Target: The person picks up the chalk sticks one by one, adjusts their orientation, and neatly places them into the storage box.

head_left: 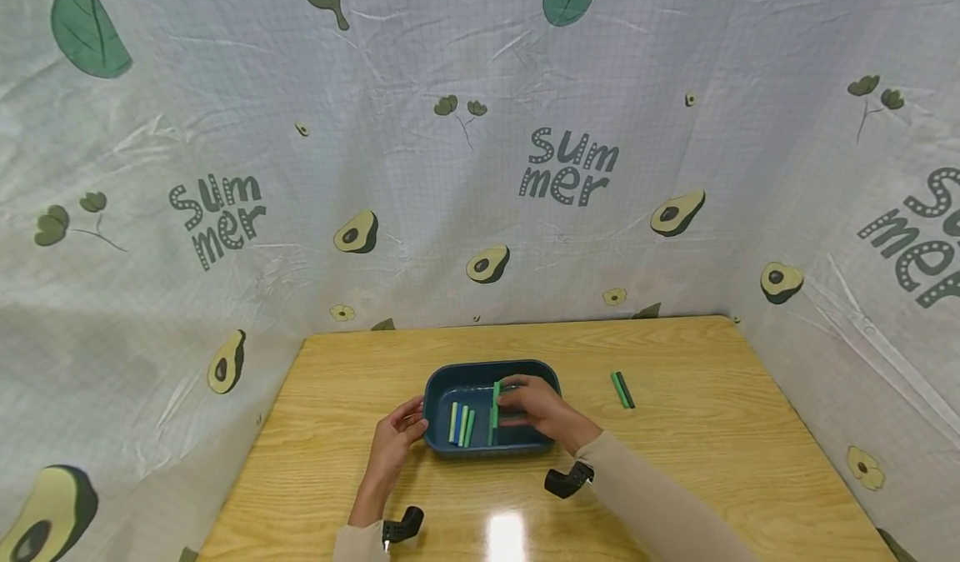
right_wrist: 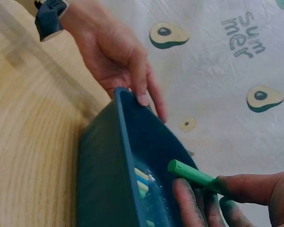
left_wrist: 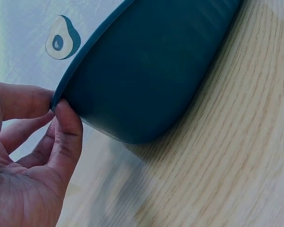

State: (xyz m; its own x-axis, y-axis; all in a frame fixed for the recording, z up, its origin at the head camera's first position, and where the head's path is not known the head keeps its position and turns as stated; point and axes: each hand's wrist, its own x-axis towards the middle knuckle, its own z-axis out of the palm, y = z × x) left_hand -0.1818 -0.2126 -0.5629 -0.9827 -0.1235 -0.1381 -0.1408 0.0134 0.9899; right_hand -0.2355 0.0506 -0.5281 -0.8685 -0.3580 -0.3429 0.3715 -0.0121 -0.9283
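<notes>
A dark blue plastic tray (head_left: pixel 480 452) stands on the table. My left hand (head_left: pixel 399 437) pinches its rim at the left end, thumb and finger on either side in the left wrist view. Over the tray's middle, my right hand (head_left: pixel 536 408) holds a round green stick (right_wrist: pixel 194 176) between thumb and fingers. Inside on the left lie several thin sticks side by side: pale yellow (head_left: pixel 453 422), blue (head_left: pixel 459 424) and green (head_left: pixel 469 429). Below the held stick, another green piece (head_left: pixel 491 438) shows on the tray floor, partly hidden.
To the right of the tray, a green stick (head_left: pixel 619 390) and a black stick (head_left: pixel 626 390) lie together on the wooden table (head_left: pixel 697 462). A white printed sheet (head_left: pixel 420 212) hangs behind the table and along both sides.
</notes>
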